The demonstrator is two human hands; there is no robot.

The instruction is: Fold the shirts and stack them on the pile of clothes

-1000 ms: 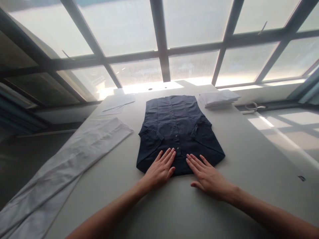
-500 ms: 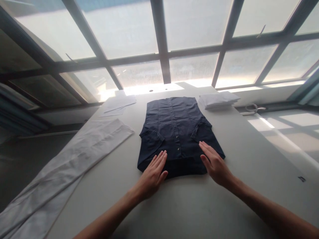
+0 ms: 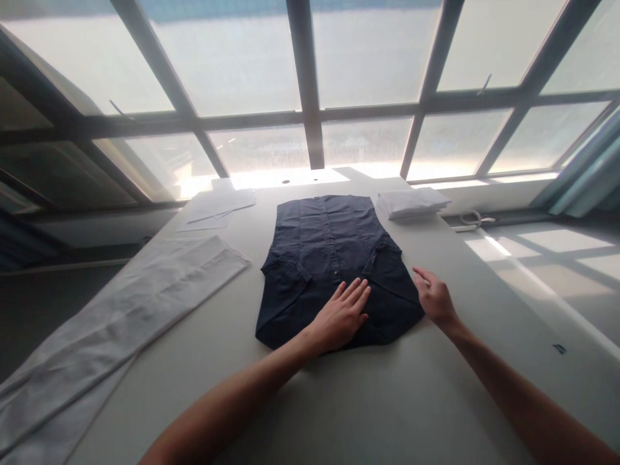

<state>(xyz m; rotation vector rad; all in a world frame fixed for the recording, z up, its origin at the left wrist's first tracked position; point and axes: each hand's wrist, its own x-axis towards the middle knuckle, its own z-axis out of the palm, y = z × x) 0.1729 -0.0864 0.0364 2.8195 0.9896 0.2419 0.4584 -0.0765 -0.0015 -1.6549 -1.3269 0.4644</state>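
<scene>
a dark navy button-up shirt (image 3: 329, 258) lies flat on the table in front of me, front side up, button placket running straight toward 12 o'clock. its sleeves are folded in over the body, cuffs angled toward the middle. the far hem end is narrow and squared; the near end, toward 6 o'clock, spreads wider with slightly rumpled edges at 4 and 8 o'clock.

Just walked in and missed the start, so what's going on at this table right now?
A person is working on a dark navy shirt laid button-side up on a white table by the windows. The left hand lies flat on the shirt's near middle, while the right hand is at its right edge. White trousers lie to the left, and folded white cloth sits at the far right.
</scene>
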